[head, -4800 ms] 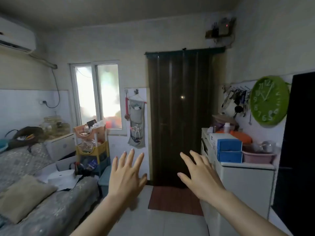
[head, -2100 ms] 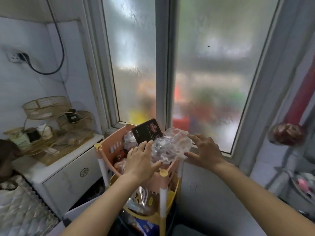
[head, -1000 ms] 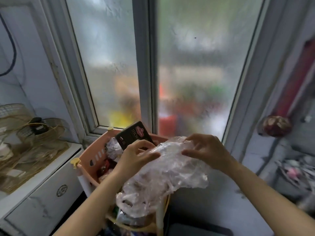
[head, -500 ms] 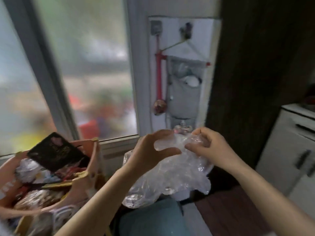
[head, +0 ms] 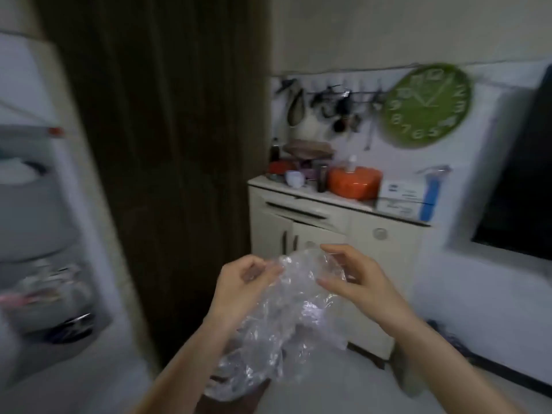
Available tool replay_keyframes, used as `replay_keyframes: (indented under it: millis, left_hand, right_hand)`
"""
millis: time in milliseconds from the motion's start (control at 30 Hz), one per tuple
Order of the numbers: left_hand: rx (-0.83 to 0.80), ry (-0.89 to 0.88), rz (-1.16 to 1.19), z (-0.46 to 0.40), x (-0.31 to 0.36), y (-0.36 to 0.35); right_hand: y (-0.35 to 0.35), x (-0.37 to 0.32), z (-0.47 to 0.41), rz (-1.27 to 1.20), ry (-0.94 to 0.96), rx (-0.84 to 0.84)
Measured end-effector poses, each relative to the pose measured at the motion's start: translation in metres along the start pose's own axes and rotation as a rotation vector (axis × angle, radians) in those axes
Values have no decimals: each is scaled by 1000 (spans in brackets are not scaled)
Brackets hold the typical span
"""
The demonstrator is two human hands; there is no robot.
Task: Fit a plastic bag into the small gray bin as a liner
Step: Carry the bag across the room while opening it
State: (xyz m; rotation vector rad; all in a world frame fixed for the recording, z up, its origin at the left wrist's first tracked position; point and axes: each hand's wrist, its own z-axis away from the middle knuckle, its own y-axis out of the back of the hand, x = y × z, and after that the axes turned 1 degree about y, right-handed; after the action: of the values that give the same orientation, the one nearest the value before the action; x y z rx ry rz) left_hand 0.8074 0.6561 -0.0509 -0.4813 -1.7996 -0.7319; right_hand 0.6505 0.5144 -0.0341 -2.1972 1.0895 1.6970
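A crumpled clear plastic bag [head: 280, 333] hangs in front of me at chest height. My left hand [head: 242, 286] pinches its upper edge on the left. My right hand [head: 355, 282] grips the upper edge on the right, fingers curled into the film. The rest of the bag droops below both hands. The small gray bin is not in view. The picture is blurred by motion.
A dark brown folding door [head: 167, 162] fills the middle. To its right stands a cream cabinet [head: 337, 243] with an orange pot [head: 354, 182] and jars on top. A green wall clock [head: 427, 106] and a black screen [head: 519, 180] hang further right. A hanging organizer [head: 38, 234] is at left.
My view has swung right, from the window and the peach cart to the door and cabinet. Both hands lifted the clear bag out of the cart and still hold it, now lower.
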Motion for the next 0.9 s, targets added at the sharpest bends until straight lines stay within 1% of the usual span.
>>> replay_keyframes:
  millis: [67, 167, 333, 433, 567, 667, 767, 900]
  left_hand:
    - [-99, -10, 37, -21, 6, -62]
    - [-296, -57, 35, -49, 20, -146]
    - [-522, -261, -59, -92, 57, -272]
    - [-645, -326, -70, -113, 75, -354]
    - [-753, -371, 8, -139, 83, -463]
    - [-769, -335, 122, -163, 90, -540]
    - [-820, -310, 197, -189, 101, -612]
    - [-916, -300, 214, -213, 117, -706]
  right_hand:
    - [56, 20, 3, 16, -35, 89]
    - [132, 44, 9, 67, -77, 212]
    - [236, 79, 27, 142, -158, 362]
    - [290, 97, 42, 214, -212, 457]
    - [362, 124, 61, 242, -273, 613]
    - [416, 145, 76, 231, -321, 711]
    - [462, 163, 90, 231, -311, 816]
    - [508, 184, 99, 413, -268, 1040]
